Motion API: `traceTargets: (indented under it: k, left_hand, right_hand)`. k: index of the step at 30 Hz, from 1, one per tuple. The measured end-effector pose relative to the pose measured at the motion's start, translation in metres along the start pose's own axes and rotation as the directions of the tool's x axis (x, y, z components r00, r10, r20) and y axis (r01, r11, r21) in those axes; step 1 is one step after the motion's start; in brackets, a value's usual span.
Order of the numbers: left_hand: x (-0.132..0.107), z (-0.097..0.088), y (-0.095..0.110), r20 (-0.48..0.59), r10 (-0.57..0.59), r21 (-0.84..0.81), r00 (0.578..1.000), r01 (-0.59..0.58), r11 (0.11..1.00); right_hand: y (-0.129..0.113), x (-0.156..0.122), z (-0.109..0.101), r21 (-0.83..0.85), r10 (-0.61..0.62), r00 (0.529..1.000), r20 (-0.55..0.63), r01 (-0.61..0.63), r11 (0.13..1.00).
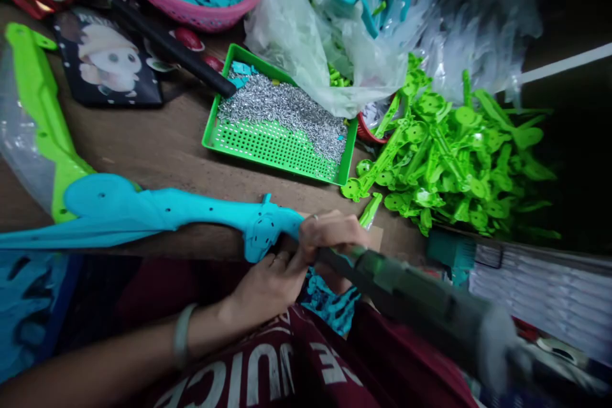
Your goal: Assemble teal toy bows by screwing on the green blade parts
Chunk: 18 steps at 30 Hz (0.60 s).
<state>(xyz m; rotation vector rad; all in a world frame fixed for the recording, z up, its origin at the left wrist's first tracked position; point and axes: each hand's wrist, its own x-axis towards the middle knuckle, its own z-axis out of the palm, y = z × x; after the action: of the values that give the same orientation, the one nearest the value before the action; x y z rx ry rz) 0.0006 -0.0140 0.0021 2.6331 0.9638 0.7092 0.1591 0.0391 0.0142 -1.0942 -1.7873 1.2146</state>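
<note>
Along the near edge of the counter (129,146), a long blue plastic piece (210,213) is lying lengthwise, its round end overlapping a green plastic piece (36,89) on the left and its narrower right end meeting both hands. Judging by its thin, moulded look, it is probably going to be handling as something light and stiff, smooth enough to be slipping a little under loose fingers, and its slimmer stretches are likely to be flexing or cracking sooner than the round end. The narrow neck, or the stepped block beside the hands, is seeming the surest place for taking hold; gripping only one end is likely to be letting the long far side swing.

The left hand (275,277) is bending its fingers in under the block and pinching the piece there, its thumb side pressing near the other hand. The right hand (335,233) is curling at the very tip of the piece, close against the front of a dark tool (421,299); blur is hiding whether it is gripping the tool, the piece or both, so how far it is closing cannot be told. Beyond them, a green tray (277,170) is holding small silvery metal bits (282,99).
</note>
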Motion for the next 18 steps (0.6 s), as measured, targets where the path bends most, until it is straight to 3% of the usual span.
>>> traceTargets:
  k: [3,5,8,10,11,12,13,14,15,16,17,18]
  left_hand:
    - [0.000,-0.005,-0.002,0.036,0.018,0.092,0.999,-0.021,0.996]
    - [-0.006,-0.010,-0.003,0.089,0.029,0.117,0.996,-0.040,0.992]
    - [-0.023,-0.016,-0.004,0.094,0.039,-0.005,0.995,-0.039,0.999]
    - [-0.037,-0.017,-0.003,0.082,-0.021,-0.263,0.996,0.042,0.964]
    - [-0.042,-0.017,-0.002,0.129,-0.086,-0.435,0.988,0.134,0.890]
    - [-0.045,-0.017,0.000,0.232,-0.158,-0.596,0.960,0.269,0.757]
    - [-0.045,-0.016,0.002,0.380,-0.216,-0.702,0.899,0.433,0.566]
    - [-0.044,-0.014,0.005,0.541,-0.248,-0.727,0.804,0.595,0.343]
    - [-0.039,-0.013,0.008,0.678,-0.252,-0.686,0.691,0.717,0.123]
    - [-0.033,-0.011,0.012,0.772,-0.240,-0.618,0.588,0.783,-0.070]
    - [-0.026,-0.009,0.016,0.828,-0.223,-0.557,0.515,0.799,-0.226]
    - [-0.018,-0.007,0.020,0.858,-0.199,-0.513,0.473,0.786,-0.345]
  right_hand:
    - [-0.009,0.020,-0.012,0.234,-0.258,0.961,-0.105,0.276,0.932]
    - [-0.019,0.037,-0.025,0.266,-0.283,0.929,-0.238,0.342,0.901]
    - [-0.031,0.050,-0.048,0.152,-0.198,0.873,-0.445,0.292,0.944]
    - [-0.038,0.038,-0.062,-0.017,-0.157,0.833,-0.531,0.175,0.984]
    - [-0.043,0.025,-0.066,-0.133,-0.152,0.798,-0.583,0.091,0.987]
    - [-0.048,0.006,-0.068,-0.258,-0.159,0.756,-0.635,-0.014,0.966]
    - [-0.054,-0.017,-0.065,-0.377,-0.170,0.721,-0.672,-0.135,0.917]
    - [-0.058,-0.043,-0.059,-0.473,-0.174,0.699,-0.694,-0.260,0.842]
    - [-0.061,-0.069,-0.051,-0.548,-0.146,0.712,-0.687,-0.374,0.748]
    - [-0.063,-0.095,-0.039,-0.595,-0.057,0.758,-0.649,-0.460,0.659]
    - [-0.062,-0.119,-0.026,-0.611,0.056,0.784,-0.618,-0.523,0.594]
    - [-0.059,-0.140,-0.013,-0.615,0.151,0.806,-0.573,-0.544,0.570]
